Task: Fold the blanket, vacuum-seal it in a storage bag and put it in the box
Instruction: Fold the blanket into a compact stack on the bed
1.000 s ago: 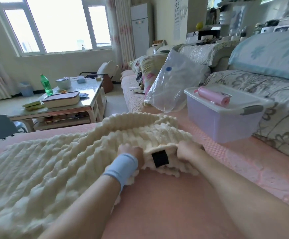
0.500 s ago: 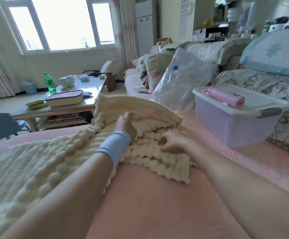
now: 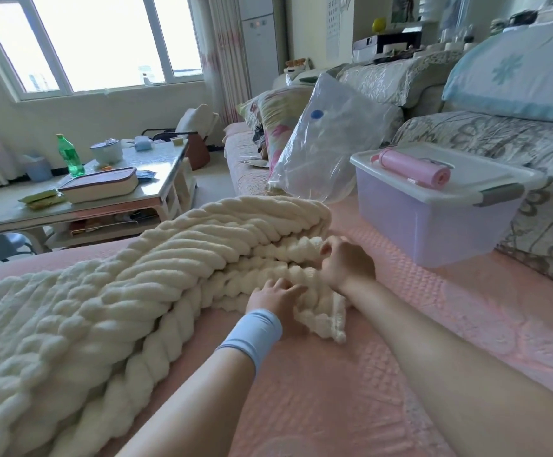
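**Both hands on the blanket's folded end**

Head view: your L hand (image 3: 276, 295), w/ a pale blue wristband (image 3: 253, 334) on the wrist, lies on the near corner of the cream chunky-ribbed blanket (image 3: 136, 285). Its fingers are fairly straight and spread over the ribs, holding nothing. Your R hand (image 3: 347, 262) is just beside it, a bit farther out, w/ fingers curled into the blanket's layered edge, gripping it.

The blanket lies on the pink quilted cover (image 3: 334, 390). It's doubled over at the R end, where you can see about 3 layers stacked, and it trails off loose toward the lower L.

Beyond the fold, the clear storage bag (image 3: 327, 150) w/ 1 blue valve stands leaning against the cushions, its lower edge near the blanket. The translucent lilac box (image 3: 433, 225) sits to the R of the bag, apart from the blanket. Its white lid (image 3: 486, 173) is on, and 1 pink cylinder (image 3: 413, 168) lies on top.

Far L: a coffee table (image 3: 156, 196) w/ 1 green bottle (image 3: 69, 156).
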`<state>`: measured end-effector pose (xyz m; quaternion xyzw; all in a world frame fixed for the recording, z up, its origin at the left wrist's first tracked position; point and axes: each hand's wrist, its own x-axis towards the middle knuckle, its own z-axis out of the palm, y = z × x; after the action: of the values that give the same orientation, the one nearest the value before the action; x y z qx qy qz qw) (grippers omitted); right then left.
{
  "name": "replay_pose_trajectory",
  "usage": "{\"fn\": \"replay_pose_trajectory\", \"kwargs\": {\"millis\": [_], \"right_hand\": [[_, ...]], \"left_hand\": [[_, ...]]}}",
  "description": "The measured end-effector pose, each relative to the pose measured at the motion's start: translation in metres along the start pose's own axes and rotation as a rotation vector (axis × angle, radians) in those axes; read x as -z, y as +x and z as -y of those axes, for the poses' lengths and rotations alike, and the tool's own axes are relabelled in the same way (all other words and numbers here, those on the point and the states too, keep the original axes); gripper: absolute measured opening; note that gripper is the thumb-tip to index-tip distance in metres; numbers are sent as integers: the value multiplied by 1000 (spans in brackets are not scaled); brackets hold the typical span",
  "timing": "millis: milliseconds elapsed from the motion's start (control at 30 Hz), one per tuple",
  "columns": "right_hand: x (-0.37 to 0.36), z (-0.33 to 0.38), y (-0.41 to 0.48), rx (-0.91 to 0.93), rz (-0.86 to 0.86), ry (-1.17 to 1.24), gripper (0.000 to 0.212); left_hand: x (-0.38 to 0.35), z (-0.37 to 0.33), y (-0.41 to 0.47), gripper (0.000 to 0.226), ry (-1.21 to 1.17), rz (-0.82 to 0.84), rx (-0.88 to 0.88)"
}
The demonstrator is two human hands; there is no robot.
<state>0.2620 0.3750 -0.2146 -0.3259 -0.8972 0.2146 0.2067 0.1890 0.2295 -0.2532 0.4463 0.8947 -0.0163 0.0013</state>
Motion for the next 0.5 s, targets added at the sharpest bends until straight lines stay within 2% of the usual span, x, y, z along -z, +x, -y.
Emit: {"fn": "replay_pose_trajectory", "kwargs": {"millis": [67, 100, 133, 200, 233, 300, 333, 367, 467, 500], "right_hand": [[-6, -13, 2, -255, 189, -228, 49], [-8, -20, 0, -346, 293, -254, 50], [-10, -25, -2, -380, 382, -214, 42], [-13, -32, -3, -380, 444, -24, 24], [-13, -34, -3, -372, 432, 67, 26], [-7, -32, -3, -360, 368, 272, 44], [-1, -29, -5, -355, 321, 443, 51], [7, -26, -9, -353, 291, 625, 49], [46, -27, -26, -364, 363, 932, 13], [62, -32, -32, -378, 397, 981, 12]], "left_hand": [[-8, -8, 8, 45, 9, 15, 32], [-11, -11, 11, 33, -23, 5, 65], [-12, -12, 12, 26, -70, -17, 96], [-9, -11, 14, 19, -223, -90, 179], [-2, -7, 13, 14, -339, -137, 241], [17, 3, 11, 10, -557, -225, 343], [28, 8, 10, 11, -632, -266, 377], [41, 12, 10, 12, -697, -315, 403], [86, 10, 8, 14, -880, -504, 409], [100, 2, 7, 15, -906, -534, 368]]}}
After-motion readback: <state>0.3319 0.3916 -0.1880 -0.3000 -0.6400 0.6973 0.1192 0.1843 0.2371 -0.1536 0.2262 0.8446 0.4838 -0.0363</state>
